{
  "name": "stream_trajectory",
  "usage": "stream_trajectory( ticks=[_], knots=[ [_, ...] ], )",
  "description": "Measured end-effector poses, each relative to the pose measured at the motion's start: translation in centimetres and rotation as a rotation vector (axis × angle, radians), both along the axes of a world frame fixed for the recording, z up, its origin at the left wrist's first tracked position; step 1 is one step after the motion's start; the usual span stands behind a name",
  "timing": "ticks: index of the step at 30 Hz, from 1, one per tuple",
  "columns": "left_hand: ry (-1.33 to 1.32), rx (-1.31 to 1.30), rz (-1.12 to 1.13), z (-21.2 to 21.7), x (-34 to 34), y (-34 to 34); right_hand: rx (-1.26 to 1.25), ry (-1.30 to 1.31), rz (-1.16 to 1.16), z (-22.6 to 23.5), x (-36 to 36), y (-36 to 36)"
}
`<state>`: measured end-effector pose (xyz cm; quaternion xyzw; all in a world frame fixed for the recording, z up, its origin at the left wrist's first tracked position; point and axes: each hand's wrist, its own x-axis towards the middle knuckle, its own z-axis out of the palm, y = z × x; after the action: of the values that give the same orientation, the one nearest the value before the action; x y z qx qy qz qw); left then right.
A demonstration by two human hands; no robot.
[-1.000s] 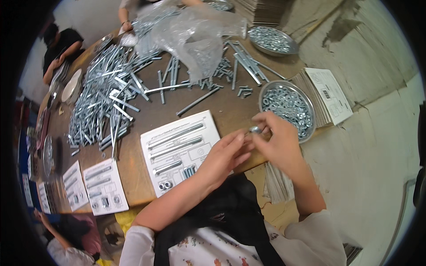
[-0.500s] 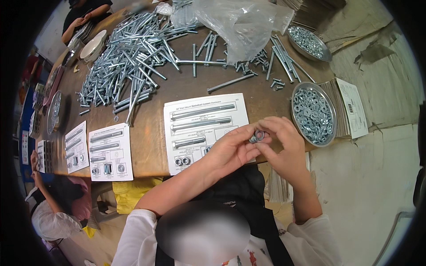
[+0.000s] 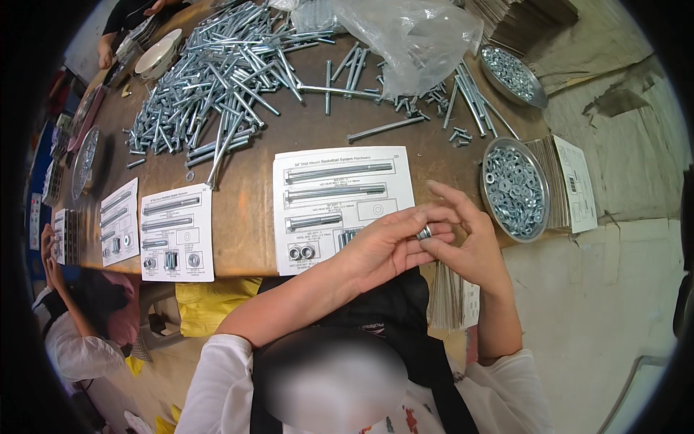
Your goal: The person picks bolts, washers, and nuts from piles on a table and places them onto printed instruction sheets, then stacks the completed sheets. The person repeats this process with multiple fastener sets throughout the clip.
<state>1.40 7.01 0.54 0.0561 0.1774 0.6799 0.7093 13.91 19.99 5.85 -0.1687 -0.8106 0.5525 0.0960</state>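
Both my hands meet over the near edge of the table, at the lower right corner of a white sheet with bolt pictures (image 3: 343,163). A short stack of metal washers (image 3: 424,232) sits between their fingertips. My left hand (image 3: 387,246), palm turned up, is closed on the stack with its thumb and fingers. From the other side my right hand (image 3: 473,242) pinches at the same stack, thumb below, its index finger raised and bent. How many washers there are cannot be made out. Right of my hands stands a metal bowl of washers (image 3: 483,181).
A large heap of long bolts (image 3: 210,87) covers the far left table. Beyond the sheet lie loose bolts (image 3: 387,129) and a clear plastic bag (image 3: 426,43). Another metal bowl (image 3: 542,98) stands far right, near stacked cardboard (image 3: 557,163). A co-worker's arm (image 3: 72,304) is at left.
My hands stay together around the washers, and the right index finger has lifted away somewhat. The whole view has shifted slightly. The co-worker at the far left has lowered their hands.
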Motion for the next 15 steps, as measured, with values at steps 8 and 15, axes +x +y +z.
stream_trajectory(
  ticks=[8, 15],
  knots=[
    [0.049, 0.055, 0.013, 1.1, 0.1, 0.0, -0.103, 0.156, -0.071, -1.2, 0.4, 0.0],
    [0.077, -0.108, -0.076, -0.2, 0.7, -2.5, 0.197, 0.165, -0.015, -0.9, 0.8, -0.7]
  ],
)
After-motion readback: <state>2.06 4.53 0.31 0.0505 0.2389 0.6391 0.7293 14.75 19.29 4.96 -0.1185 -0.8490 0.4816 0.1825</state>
